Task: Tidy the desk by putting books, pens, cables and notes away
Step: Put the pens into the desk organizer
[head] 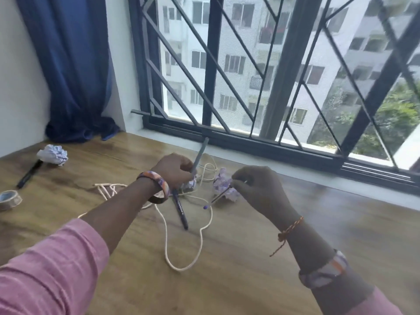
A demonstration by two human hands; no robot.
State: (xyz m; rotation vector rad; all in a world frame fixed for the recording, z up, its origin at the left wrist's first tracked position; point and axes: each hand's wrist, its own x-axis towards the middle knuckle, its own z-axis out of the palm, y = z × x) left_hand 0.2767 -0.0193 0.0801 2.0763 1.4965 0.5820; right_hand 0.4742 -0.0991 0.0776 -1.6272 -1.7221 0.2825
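**Tidying at an early stage: pens in hand, most items still out**

Left hand (175,169) grips a grey pen (200,155) and a dark pen (180,210). Right hand (252,185) pinches a thin pen (218,197). Still on the bench (250,258): cord (181,246), three paper balls (53,154), one marker (28,173), tape (9,198). No storage place visible. Judged: collection begun, nothing yet put away.

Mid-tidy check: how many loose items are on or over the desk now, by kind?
Pens: 4 (grey pen, dark pen, thin pen, black pen)
Crumpled papers: 3 ()
Cords: 1
Tape rolls: 1
Total: 9
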